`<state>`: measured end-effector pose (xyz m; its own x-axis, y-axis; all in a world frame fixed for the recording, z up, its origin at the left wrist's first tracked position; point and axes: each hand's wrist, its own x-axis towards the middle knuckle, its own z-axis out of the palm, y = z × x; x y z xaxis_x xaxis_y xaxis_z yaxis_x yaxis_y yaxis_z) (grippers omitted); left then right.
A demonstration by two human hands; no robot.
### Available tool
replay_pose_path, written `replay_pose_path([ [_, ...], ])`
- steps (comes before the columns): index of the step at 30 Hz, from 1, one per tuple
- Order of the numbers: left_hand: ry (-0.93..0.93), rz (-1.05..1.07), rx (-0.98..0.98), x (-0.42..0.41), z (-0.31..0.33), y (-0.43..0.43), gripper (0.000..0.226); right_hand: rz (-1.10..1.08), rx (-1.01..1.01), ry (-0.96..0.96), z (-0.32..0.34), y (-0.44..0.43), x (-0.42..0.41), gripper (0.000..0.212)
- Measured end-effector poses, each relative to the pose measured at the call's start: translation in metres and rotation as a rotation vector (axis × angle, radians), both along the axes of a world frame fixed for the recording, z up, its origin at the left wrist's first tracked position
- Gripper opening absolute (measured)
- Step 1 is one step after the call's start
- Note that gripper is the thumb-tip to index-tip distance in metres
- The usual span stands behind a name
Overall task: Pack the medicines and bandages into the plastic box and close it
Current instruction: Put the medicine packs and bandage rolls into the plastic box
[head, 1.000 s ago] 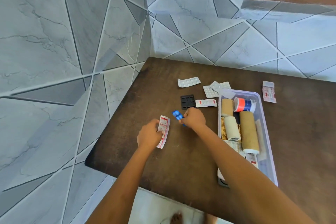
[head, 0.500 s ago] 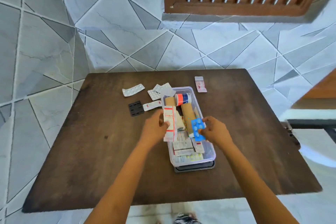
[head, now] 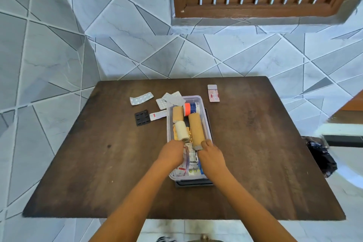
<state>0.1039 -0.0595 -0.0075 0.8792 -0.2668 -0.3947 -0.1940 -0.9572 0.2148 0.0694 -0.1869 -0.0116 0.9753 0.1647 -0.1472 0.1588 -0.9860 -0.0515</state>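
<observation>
A clear plastic box (head: 196,97) stands mid-table on its dark lid (head: 194,184). Inside lie a long tan bandage roll (head: 195,129), a short tan roll (head: 178,113), a white roll (head: 180,130) and a red-and-blue tape roll (head: 192,108). Both my hands reach into the box's near half. My left hand (head: 171,155) rests its fingers on a red-and-white pill strip (head: 187,156) among flat packs. My right hand (head: 210,155) touches the long roll's near end, with a blue blister pack (head: 200,167) partly hidden under it. Its fingertips are hidden.
On the dark wooden table (head: 255,153), left of the box, lie a silver blister strip (head: 141,98), white blisters (head: 170,100), a black pack (head: 142,117) and a red-white strip (head: 158,115). A pink-white strip (head: 213,93) lies to the box's far right. A black bag (head: 320,155) sits off the table's right edge.
Both hands carried the red-and-white strip and the blue blister pack from the table's left side over the box, then down into its near half. The view also swung right.
</observation>
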Motion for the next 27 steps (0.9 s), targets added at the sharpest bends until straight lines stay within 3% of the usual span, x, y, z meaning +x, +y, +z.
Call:
replay_pose_path([
  [3, -0.077, 0.012, 0.105, -0.007, -0.003, -0.009, 0.037, 0.059, 0.008, -0.13, -0.014, -0.011, 0.004, 0.041],
  [8, -0.107, 0.008, 0.194, -0.016, -0.014, -0.019, 0.033, 0.136, -0.023, 0.033, -0.008, -0.023, 0.004, 0.031],
  [11, -0.11, 0.086, 0.076, -0.012, -0.011, -0.015, 0.027, 0.15, 0.049, 0.023, -0.01, -0.029, 0.009, 0.035],
  [17, -0.253, 0.39, -0.287, 0.016, 0.018, 0.03, 0.021, 0.114, 0.394, -0.064, 0.018, -0.01, 0.038, 0.03],
  [21, -0.265, 0.545, -0.315, 0.045, 0.019, 0.072, 0.019, 0.139, 0.511, -0.053, 0.035, 0.026, 0.073, 0.027],
  [24, -0.238, 0.595, -0.285, 0.071, 0.011, 0.102, 0.021, 0.205, 0.452, -0.014, 0.037, 0.059, 0.11, 0.026],
  [27, -0.19, 0.589, -0.24, 0.1, 0.001, 0.125, 0.026, 0.251, 0.216, 0.031, 0.03, 0.091, 0.146, 0.033],
])
